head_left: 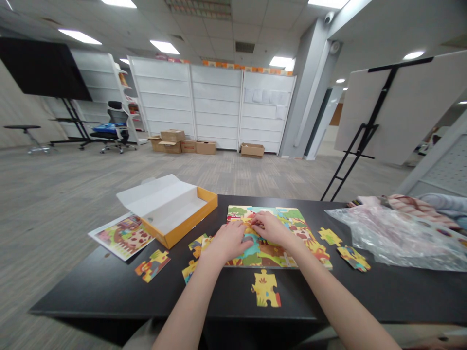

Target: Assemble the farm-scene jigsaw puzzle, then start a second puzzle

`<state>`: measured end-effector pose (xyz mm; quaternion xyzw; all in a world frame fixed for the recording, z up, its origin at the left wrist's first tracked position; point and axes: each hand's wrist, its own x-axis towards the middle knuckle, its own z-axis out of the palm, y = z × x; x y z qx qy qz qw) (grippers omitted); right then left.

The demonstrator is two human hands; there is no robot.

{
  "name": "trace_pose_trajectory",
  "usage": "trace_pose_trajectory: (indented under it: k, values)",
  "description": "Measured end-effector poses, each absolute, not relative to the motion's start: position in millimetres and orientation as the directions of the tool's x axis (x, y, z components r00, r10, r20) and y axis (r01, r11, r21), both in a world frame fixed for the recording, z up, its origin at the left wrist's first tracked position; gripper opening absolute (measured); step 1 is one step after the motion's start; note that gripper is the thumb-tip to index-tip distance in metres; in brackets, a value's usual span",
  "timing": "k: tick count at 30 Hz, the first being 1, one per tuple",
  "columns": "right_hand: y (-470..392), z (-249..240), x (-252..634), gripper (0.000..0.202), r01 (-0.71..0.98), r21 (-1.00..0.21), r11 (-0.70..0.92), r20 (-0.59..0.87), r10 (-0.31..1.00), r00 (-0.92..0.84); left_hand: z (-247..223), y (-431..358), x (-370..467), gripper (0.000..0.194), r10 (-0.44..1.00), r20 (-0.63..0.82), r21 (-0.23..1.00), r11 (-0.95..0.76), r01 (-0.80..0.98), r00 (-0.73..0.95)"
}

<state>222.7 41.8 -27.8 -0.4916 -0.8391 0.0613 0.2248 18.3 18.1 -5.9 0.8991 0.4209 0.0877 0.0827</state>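
Observation:
A colourful jigsaw puzzle (277,257), largely joined, lies on the black table before me. My left hand (229,239) rests over its left part, thumb apart from the fingers, with nothing visibly gripped. Beside it my right hand (273,229) bends its fingers down onto a yellow puzzle piece (247,222) near the upper left of the picture. The fingers cover much of that piece, so how it sits is hidden. Closer to me is a loose yellow piece (265,289). More loose pieces lie left, one orange and yellow piece (152,265) among them.
An open yellow box (189,218) with a white inside stands at the left, on a printed picture sheet (122,238). Right of the puzzle are a yellow-green piece (330,236), a multicoloured piece (353,257), a clear plastic bag (397,238) and folded cloth (419,206).

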Motion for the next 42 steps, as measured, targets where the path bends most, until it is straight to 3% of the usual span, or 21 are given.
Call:
trace_pose_trajectory:
  k: [11, 16, 21, 27, 35, 42]
  values:
    - [42, -29, 225, 0.009, 0.779, -0.331, 0.533, 0.386, 0.83, -0.403, 15, 6, -20, 0.026, 0.776, 0.195, 0.309, -0.629, 0.714, 0.6]
    - [26, 3, 237, 0.016, 0.751, -0.431, 0.5, 0.543, 0.809, -0.227, 19, -10, -56, 0.022, 0.779, 0.182, 0.338, -0.623, 0.706, 0.6]
    - [-39, 19, 257, 0.021, 0.747, -0.487, 0.452, 0.603, 0.793, -0.088, 12, -22, -109, 0.024, 0.852, 0.193, 0.355, -0.523, 0.775, 0.486]
    - [-106, -16, 287, 0.029, 0.781, -0.55, 0.296, 0.559, 0.825, 0.081, -1, -32, -157, 0.027, 0.886, 0.211, 0.366, -0.464, 0.807, 0.414]
    - [-113, -45, 300, 0.039, 0.745, -0.638, 0.197, 0.531, 0.813, 0.24, 7, -40, -224, 0.035, 0.942, 0.214, 0.395, -0.326, 0.859, 0.259]
    - [-108, -50, 310, 0.041, 0.65, -0.75, 0.122, 0.445, 0.821, 0.359, 1, -43, -221, 0.032, 0.976, 0.049, 0.293, -0.218, 0.931, 0.214]
